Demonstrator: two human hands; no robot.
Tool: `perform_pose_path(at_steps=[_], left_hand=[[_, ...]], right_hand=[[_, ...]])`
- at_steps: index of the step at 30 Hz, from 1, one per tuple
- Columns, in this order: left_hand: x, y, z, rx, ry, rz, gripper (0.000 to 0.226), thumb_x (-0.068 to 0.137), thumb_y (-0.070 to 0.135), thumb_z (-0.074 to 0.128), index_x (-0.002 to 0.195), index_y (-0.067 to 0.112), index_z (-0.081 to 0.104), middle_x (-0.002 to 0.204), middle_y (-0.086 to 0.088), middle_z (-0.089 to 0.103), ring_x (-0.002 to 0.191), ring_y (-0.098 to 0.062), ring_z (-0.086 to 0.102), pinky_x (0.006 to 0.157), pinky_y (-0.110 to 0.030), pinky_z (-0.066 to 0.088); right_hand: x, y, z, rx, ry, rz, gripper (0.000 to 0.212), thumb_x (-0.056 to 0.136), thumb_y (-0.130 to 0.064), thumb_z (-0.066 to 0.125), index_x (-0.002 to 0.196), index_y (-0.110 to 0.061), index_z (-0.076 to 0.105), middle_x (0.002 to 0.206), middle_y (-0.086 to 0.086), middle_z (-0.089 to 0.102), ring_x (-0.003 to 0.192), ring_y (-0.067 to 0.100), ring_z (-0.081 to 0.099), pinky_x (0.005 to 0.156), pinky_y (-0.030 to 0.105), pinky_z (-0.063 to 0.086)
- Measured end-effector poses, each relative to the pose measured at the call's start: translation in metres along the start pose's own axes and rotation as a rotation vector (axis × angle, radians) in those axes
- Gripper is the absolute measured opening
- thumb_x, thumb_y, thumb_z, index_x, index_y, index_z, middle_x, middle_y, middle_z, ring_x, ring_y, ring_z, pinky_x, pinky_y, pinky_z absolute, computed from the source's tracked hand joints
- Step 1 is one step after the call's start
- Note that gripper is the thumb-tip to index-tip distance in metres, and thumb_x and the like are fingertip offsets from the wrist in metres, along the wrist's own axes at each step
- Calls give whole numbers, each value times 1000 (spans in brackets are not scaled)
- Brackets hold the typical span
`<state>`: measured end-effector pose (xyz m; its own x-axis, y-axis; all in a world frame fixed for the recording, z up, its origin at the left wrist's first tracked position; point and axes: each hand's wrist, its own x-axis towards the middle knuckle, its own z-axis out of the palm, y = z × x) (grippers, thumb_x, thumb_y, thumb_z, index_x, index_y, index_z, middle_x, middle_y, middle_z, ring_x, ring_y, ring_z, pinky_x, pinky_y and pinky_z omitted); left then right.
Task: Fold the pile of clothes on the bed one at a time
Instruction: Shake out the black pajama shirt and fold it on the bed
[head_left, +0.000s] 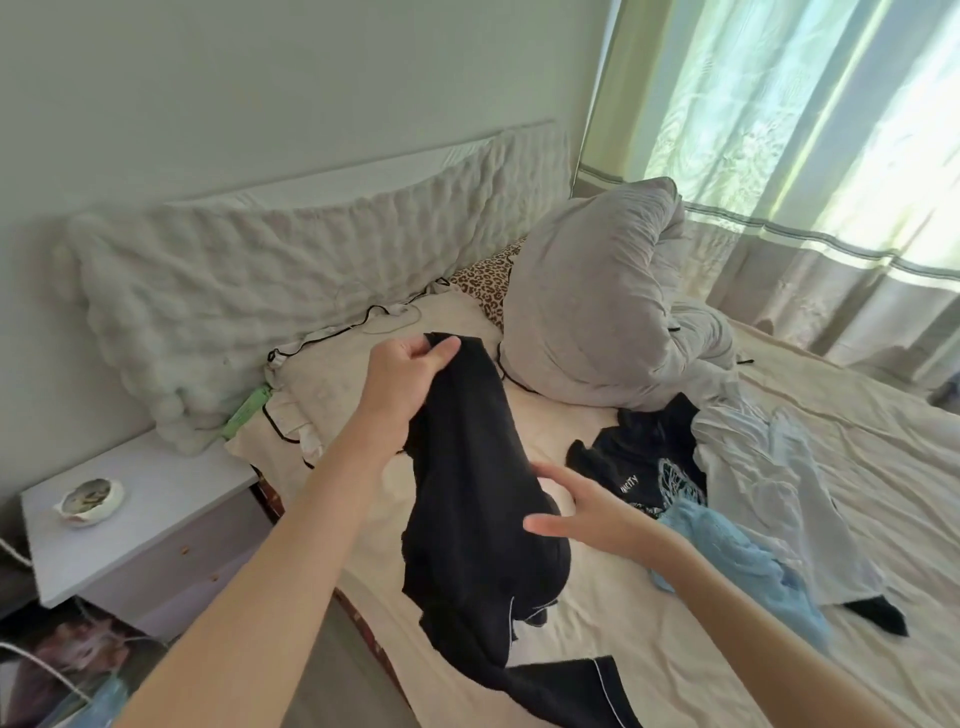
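A black garment (472, 499) hangs above the cream bed sheet (623, 623), its lower end trailing on the bed near me. My left hand (405, 379) pinches its top edge and lifts it. My right hand (587, 509) reaches in with straight, spread fingers touching the garment's right side. To the right lies the pile: a black printed T-shirt (639, 457), a white garment (769, 488), a light blue fluffy piece (737, 566) and a small black piece (878, 613).
A grey duvet (597, 301) is bunched at the bed head beside a leopard-print pillow (488, 280) and a cream pillow (332, 369). A white nightstand (130, 525) with a small dish (91, 501) stands left. Curtains (805, 156) hang at the right.
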<state>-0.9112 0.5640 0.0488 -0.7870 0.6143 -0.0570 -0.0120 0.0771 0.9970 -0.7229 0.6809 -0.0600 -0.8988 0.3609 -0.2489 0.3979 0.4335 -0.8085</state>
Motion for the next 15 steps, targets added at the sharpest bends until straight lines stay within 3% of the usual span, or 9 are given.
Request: perform_pose_path(at_steps=[3,6,9,11,13,15], left_hand=[[2,8,5,-20,-24,14,8,86,17,66,81,12,71,84,-7,69,85,-21,62,79,-35,49],[2,10,4,-21,-49,21,7,86,17,66,85,14,72,82,-1,71,85,-18,65,78,-30,51],[3,9,-1,-39,-46,21,7,86,16,66,83,14,72,78,-1,71,78,-16,65,73,-28,52],[3,8,-5,-45,-33,21,8,86,16,66,82,14,72,75,0,70,73,-14,65,67,-26,51],[2,6,-9,-37,-22,23,8,87,16,65,81,15,72,76,-1,71,75,-15,65,67,-26,50],[3,3,-14,-16,-10,31,9,87,16,64,83,13,72,82,-5,70,79,-19,64,74,-32,51]], right_hand=[[4,16,2,-36,19,112,75,84,-41,68,146,-28,29,150,-11,31,138,8,28,111,25,22],[9,21,6,30,25,162,71,86,-38,67,145,-29,31,149,-8,35,133,13,37,108,32,33],[10,22,14,304,59,294,77,83,-40,69,146,-20,30,135,-3,50,111,12,58,89,28,50],[10,22,17,573,59,418,76,77,-43,73,139,-9,42,122,4,62,99,15,66,77,25,55],[11,20,17,835,26,499,53,72,-35,75,113,-3,63,105,8,71,88,18,68,74,25,56],[13,11,20,991,67,536,26,81,-14,71,103,0,66,89,9,72,78,19,67,69,26,55]])
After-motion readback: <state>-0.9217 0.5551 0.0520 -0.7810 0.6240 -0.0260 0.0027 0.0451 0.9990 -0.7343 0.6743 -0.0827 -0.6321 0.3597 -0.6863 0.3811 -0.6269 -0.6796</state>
